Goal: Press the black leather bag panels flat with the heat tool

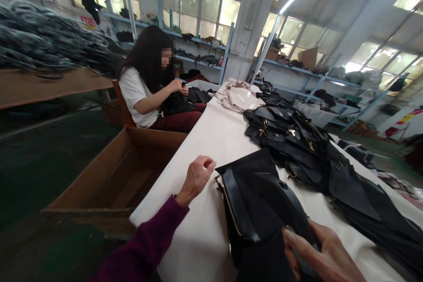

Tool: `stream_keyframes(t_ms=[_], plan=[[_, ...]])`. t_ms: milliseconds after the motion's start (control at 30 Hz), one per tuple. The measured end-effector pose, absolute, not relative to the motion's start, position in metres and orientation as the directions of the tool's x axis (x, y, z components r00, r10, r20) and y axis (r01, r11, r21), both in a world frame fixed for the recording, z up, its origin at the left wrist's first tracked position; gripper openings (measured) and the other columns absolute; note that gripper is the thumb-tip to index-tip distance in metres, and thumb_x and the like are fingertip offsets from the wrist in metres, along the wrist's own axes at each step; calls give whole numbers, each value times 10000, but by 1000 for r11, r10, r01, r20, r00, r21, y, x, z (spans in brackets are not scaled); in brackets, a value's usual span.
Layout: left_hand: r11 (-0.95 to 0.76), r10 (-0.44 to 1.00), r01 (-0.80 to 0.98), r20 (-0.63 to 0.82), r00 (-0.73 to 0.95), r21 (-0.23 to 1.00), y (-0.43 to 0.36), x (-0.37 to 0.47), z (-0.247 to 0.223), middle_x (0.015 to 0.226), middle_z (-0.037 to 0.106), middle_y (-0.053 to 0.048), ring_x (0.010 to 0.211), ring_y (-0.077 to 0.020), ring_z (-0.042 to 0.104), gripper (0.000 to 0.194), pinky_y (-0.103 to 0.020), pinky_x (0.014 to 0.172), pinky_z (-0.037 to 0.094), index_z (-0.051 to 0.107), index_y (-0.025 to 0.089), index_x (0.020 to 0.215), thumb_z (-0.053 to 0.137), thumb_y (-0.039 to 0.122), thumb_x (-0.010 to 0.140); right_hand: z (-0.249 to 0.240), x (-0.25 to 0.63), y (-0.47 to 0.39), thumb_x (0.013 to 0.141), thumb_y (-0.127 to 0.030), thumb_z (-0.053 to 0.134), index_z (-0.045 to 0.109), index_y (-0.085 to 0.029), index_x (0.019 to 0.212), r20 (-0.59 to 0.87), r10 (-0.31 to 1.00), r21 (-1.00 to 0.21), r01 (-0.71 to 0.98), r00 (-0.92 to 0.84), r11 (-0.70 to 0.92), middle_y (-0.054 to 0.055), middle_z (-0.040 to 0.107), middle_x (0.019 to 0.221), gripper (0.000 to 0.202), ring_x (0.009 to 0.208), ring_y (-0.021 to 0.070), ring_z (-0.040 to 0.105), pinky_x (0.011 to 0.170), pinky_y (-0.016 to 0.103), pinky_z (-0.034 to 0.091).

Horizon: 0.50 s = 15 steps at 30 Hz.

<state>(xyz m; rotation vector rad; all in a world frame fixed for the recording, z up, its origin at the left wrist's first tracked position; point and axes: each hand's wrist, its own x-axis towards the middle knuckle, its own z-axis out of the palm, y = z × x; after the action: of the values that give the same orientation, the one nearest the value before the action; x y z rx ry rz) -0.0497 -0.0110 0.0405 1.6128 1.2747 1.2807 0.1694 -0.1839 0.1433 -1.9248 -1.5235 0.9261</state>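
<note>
A black bag piece (pixel 247 202) with a gold zipper along a glossy black strip lies on the near part of the table. At its lower right, my right hand (pixel 319 249) is closed around the black material, beside a curved black leather-like strip (pixel 284 194). My left hand (pixel 198 175) hovers just left of the piece's upper corner, thumb and fingertips pinched together. Whether anything thin is between those fingertips, I cannot make out. Below the left hand hangs a gold zipper pull (pixel 216 179) at the zipper's end.
The white-covered table (pixel 194 141) carries a heap of black bag pieces (pixel 291 132) with gold hardware and some beige pieces (pixel 239 97). An open cardboard box (pixel 86 176) stands left of it. A seated co-worker (pixel 142 92) handles black material. Shelves line the back wall.
</note>
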Motion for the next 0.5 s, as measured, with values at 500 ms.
stream_keyframes(t_ms=[500], plan=[[154,800,-116,-55,598,981,-23,-29,39,655,622,-47,591,-125,514,262,-220,575,374,689,86,850,590,290,720,115,141,-152,783,-259,569,529,-167,749,-215,975,-922,340,-48,-186,-75,538,468,106,374,86,490,378,177,401]])
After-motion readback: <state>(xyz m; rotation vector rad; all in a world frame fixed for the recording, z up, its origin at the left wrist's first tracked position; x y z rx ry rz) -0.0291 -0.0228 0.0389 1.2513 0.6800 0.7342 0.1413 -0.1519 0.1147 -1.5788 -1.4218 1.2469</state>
